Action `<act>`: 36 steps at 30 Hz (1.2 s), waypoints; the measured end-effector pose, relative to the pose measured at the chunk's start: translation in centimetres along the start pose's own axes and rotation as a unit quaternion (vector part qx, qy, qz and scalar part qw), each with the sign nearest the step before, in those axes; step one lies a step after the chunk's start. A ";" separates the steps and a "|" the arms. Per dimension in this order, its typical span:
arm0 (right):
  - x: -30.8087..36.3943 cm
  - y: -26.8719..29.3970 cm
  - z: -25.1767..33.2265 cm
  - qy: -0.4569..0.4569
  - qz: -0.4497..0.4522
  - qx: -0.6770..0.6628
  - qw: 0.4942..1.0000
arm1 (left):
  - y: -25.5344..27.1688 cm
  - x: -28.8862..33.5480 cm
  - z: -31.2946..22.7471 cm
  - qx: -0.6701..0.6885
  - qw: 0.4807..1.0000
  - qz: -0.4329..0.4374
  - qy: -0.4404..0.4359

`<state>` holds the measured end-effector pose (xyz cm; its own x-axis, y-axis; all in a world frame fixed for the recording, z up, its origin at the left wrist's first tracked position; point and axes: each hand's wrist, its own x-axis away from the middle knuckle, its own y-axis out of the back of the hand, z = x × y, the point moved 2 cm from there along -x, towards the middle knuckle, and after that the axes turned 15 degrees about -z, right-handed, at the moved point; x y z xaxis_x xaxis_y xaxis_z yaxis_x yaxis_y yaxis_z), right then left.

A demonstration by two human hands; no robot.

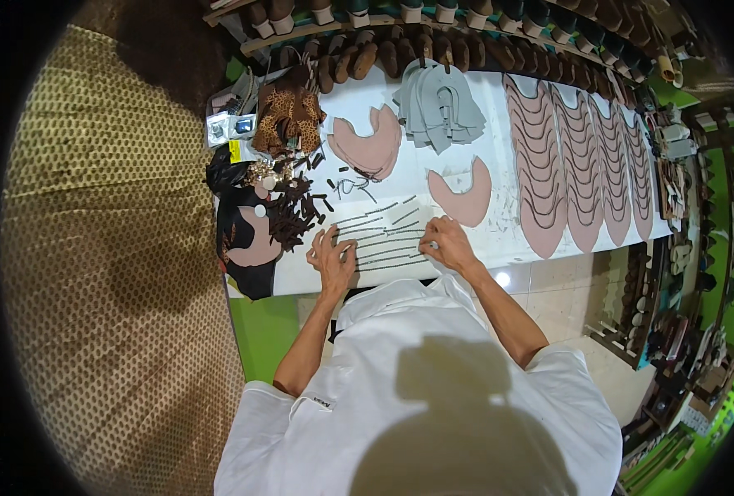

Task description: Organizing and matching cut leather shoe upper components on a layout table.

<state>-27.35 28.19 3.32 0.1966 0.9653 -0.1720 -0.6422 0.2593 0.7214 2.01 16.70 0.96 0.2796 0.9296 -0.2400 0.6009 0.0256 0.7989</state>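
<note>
Several thin dark strips (390, 242) lie in rows on a pale sheet (412, 212) at the table's front edge. My left hand (331, 259) is at their left ends, its thumb and forefinger pinched together. At the right ends, my right hand (448, 244) is pinched too. One thin dark strip seems to run between both pinches, though the fingertips partly hide its ends. Just beyond my right hand lies a pink U-shaped shoe upper piece (468, 202). A heap of small dark brown pieces (294, 217) lies beyond my left hand.
Farther back are stacked pink uppers (372, 147), grey cut pieces (439, 107) and leopard-print pieces (289, 116). Rows of overlapping pink uppers (540, 178) cover the right side of the white table (492, 248). Racks of shoes (383, 56) line the back; brown mesh material (127, 248) hangs left.
</note>
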 end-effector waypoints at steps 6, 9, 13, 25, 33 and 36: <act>-1.0 -2.0 1.3 0.046 0.045 0.071 0.995 | -1.2 -0.8 -3.6 0.037 0.996 0.046 -0.068; -1.3 -2.1 1.6 0.093 0.043 0.109 0.989 | -2.0 -1.4 -6.1 0.062 0.986 0.114 -0.101; -1.6 -0.6 3.0 0.137 0.002 0.084 0.987 | -2.7 -2.2 -9.1 0.156 0.939 0.305 -0.042; 0.4 8.3 -1.7 0.080 -0.090 0.105 0.987 | -3.7 -6.6 -11.6 0.154 0.887 0.434 -0.047; 4.2 11.8 -7.8 -0.046 -0.120 0.201 0.971 | -10.7 -10.3 -15.7 0.102 0.924 0.341 -0.140; 5.3 11.8 -9.5 -0.091 -0.140 0.205 0.964 | -13.4 -11.2 -17.0 0.076 0.934 0.310 -0.162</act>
<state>-40.90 36.70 4.52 0.4704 0.8279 -0.3055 -0.2055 0.4394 0.8744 -21.86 12.21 2.28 0.8061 0.5878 0.0681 0.3409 -0.5553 0.7586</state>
